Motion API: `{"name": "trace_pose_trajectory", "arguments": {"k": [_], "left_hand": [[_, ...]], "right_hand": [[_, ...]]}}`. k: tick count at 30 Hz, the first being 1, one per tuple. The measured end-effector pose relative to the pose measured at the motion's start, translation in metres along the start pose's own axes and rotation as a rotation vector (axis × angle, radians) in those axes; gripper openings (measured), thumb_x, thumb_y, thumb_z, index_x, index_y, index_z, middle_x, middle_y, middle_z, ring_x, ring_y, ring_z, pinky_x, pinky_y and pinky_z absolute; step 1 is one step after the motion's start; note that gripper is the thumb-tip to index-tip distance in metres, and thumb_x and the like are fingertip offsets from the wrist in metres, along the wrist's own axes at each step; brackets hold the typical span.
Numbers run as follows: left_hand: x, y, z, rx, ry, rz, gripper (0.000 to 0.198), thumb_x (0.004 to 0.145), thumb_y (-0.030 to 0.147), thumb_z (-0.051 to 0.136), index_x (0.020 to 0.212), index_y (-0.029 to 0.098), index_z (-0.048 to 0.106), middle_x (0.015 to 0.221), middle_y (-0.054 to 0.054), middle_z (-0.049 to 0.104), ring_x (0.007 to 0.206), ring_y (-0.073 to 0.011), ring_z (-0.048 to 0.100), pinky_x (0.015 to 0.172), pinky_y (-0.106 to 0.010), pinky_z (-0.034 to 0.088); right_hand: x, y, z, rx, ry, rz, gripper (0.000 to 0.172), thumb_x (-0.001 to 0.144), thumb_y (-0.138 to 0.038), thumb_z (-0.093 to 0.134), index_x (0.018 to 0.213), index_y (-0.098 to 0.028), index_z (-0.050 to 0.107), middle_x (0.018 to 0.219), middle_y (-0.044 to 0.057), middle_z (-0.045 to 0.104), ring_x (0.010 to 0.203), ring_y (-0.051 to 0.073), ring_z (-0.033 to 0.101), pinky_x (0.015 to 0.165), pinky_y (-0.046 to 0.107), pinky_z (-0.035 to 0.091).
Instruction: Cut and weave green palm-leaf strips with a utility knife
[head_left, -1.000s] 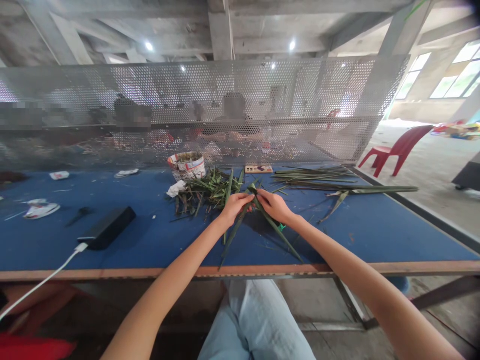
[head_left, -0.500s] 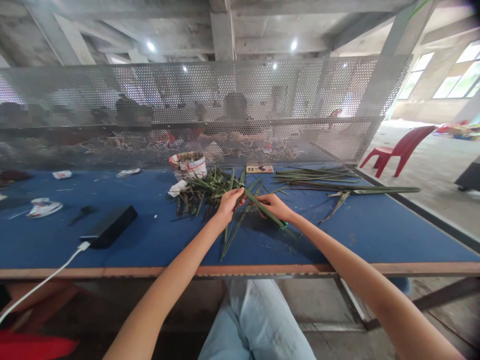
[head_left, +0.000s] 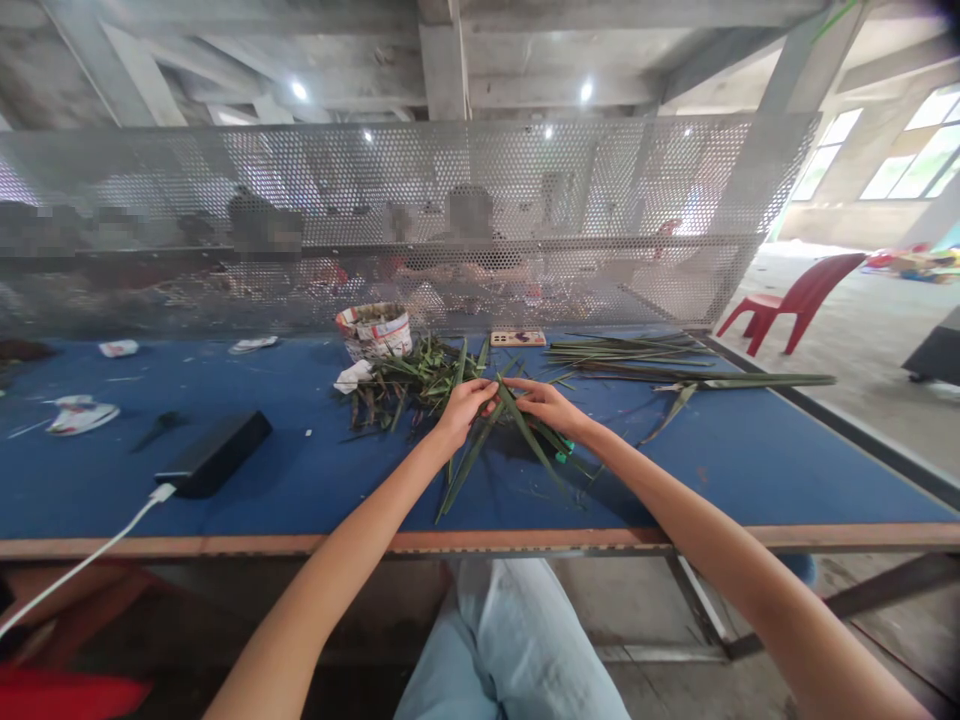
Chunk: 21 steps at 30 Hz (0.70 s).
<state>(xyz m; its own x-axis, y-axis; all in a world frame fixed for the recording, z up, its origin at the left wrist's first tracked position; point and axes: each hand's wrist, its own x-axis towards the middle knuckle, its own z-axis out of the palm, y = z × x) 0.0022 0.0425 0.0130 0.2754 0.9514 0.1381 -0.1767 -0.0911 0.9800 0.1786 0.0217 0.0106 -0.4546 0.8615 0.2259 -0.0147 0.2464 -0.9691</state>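
I watch from afar as the left hand [head_left: 466, 415] curls its fingers [head_left: 481, 398] together, clamped on long green leaf blades [head_left: 525, 430] held over the blue fabric-topped table [head_left: 712, 470]. The blades fan down toward the near edge. The right hand [head_left: 547, 407] reaches in from the other side, its fingers [head_left: 525, 387] together against the same blades, though from my angle I cannot quite tell whether they grip. Just left of the hands lies a heap of cut green leaves [head_left: 412, 385] beside a paper-wrapped tub [head_left: 373, 332]; to the right, a bundle of long, narrow green leaves [head_left: 630, 355]. Farther left sits a black rectangular power bank [head_left: 217, 453] with a white cable [head_left: 90, 565]. Beyond a perforated metal screen [head_left: 375, 170], a blurred co-worker [head_left: 469, 240] sits.
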Motion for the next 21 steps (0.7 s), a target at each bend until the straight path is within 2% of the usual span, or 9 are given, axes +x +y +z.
{"name": "trace_pose_trajectory", "arguments": {"k": [7,13,16,18,21], "left_hand": [[0.002,-0.004,-0.002,-0.013,-0.002,0.012,0.024,0.066,0.034,0.074,0.07,0.012,0.064,0.057,0.002,0.055,0.044,-0.004,0.043,0.042,-0.018,0.028],[0.005,-0.003,-0.005,-0.03,-0.036,-0.014,0.021,0.067,0.03,0.072,0.075,0.012,0.066,0.052,0.002,0.052,0.045,-0.0056,0.045,0.043,-0.018,0.029],[0.006,-0.002,-0.006,-0.035,-0.042,-0.021,0.018,0.066,0.027,0.071,0.074,0.012,0.065,0.053,0.002,0.053,0.047,-0.0061,0.047,0.047,-0.018,0.032],[0.006,-0.001,-0.007,-0.027,-0.034,-0.024,0.017,0.066,0.026,0.071,0.072,0.012,0.064,0.054,0.002,0.054,0.048,-0.0061,0.047,0.048,-0.019,0.034],[0.004,0.0,-0.007,0.005,-0.019,-0.032,0.016,0.067,0.027,0.07,0.07,0.012,0.064,0.053,0.002,0.054,0.046,-0.0063,0.046,0.047,-0.02,0.032]], "right_hand": [[0.003,0.007,-0.01,-0.021,-0.066,0.0,0.058,0.079,-0.026,0.058,0.135,-0.015,0.048,0.058,-0.006,0.054,0.047,0.006,0.04,0.043,0.017,0.032],[0.002,0.003,-0.008,0.013,-0.071,-0.003,0.058,0.079,-0.026,0.058,0.136,-0.019,0.047,0.062,-0.005,0.055,0.046,0.006,0.041,0.044,0.018,0.036],[0.002,0.002,-0.006,-0.021,-0.073,-0.018,0.061,0.08,-0.029,0.058,0.138,-0.018,0.044,0.057,-0.007,0.051,0.046,0.007,0.041,0.045,0.019,0.037],[0.001,0.003,-0.003,-0.104,-0.047,-0.049,0.06,0.08,-0.032,0.058,0.136,-0.016,0.045,0.053,-0.008,0.049,0.045,0.008,0.041,0.046,0.02,0.037],[0.0,0.006,0.002,-0.329,0.113,-0.15,0.05,0.081,-0.034,0.059,0.127,-0.018,0.052,0.06,-0.004,0.057,0.052,0.01,0.049,0.051,0.021,0.041]]}}
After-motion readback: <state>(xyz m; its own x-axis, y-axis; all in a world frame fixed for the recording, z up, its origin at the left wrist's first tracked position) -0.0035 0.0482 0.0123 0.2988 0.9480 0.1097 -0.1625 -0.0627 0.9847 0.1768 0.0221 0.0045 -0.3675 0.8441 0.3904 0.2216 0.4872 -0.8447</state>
